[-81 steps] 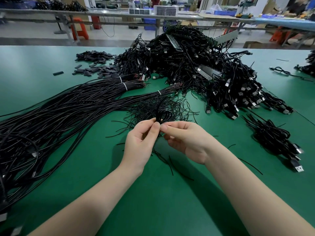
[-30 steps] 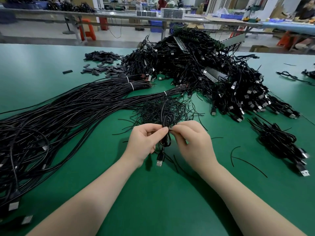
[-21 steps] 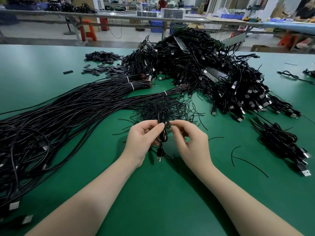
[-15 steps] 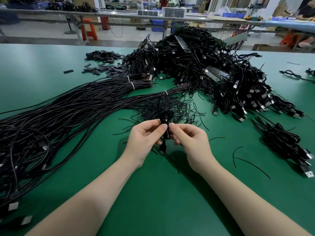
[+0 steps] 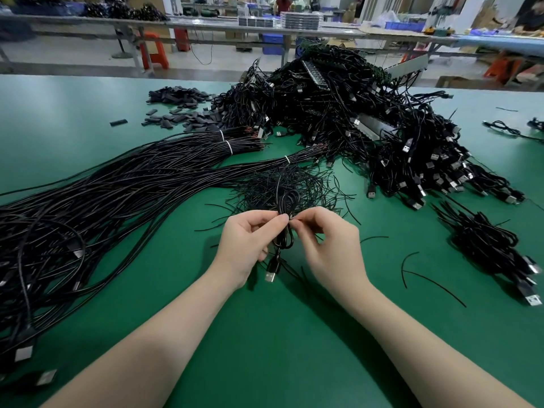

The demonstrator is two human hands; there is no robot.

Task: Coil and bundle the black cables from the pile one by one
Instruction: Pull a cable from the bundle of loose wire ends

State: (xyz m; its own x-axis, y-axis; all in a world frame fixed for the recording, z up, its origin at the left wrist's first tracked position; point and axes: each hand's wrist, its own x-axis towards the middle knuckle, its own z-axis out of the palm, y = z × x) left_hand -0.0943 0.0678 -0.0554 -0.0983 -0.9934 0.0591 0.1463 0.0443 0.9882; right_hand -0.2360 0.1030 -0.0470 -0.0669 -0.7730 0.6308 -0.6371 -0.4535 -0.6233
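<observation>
Working left to right across the green bench (image 5: 73, 119), you have the long straight black cables (image 5: 117, 195) fanned out on your left, some tied with white bands near their far ends, and your left hand (image 5: 247, 245) pinching the waist of a small coiled cable (image 5: 287, 219), thumb and forefinger closed narrow on it. Its upper loop stands above your fingers and its USB plug (image 5: 270, 275) hangs just above the bench. Your right hand (image 5: 326, 245) meets the same waist, fingertips closed on what appears to be a thin tie, though the blur there hides it. Behind the coil lies a heap of loose black ties (image 5: 294, 184); farther back and to the right sits the big tangled pile (image 5: 368, 128), with finished bundles (image 5: 488, 245) at your right. The risk now is the coil springing open if either pinch slackens before the tie is twisted tight, or the dangling plug snagging stray ties.
</observation>
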